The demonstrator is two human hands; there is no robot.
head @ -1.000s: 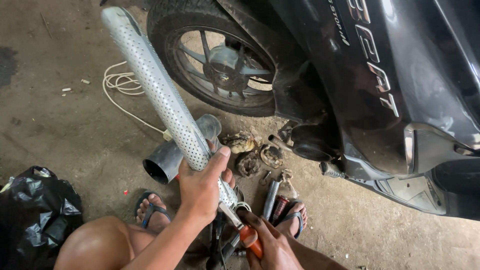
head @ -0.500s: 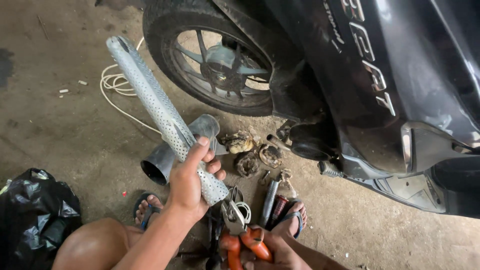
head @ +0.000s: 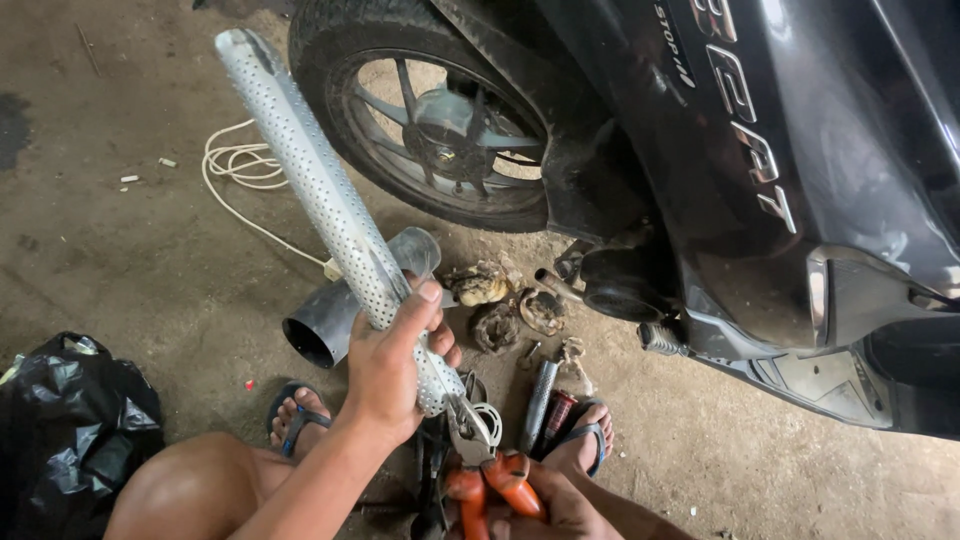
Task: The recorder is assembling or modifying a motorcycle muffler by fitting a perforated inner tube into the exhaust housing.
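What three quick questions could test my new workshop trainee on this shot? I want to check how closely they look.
1. True or false: the left hand grips the perforated metal tube.
2. Which tool does the right hand hold: A) a hammer, B) the orange-handled pliers, C) a paintbrush?
3. Fill in: the pliers' tip meets the tube at its ____ end.

Key: 1. True. 2. B. 3. Lower, the end nearest the person, just below the left hand.

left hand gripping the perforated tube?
Yes, the left hand is wrapped around the lower end of the perforated tube, which slants up and away.
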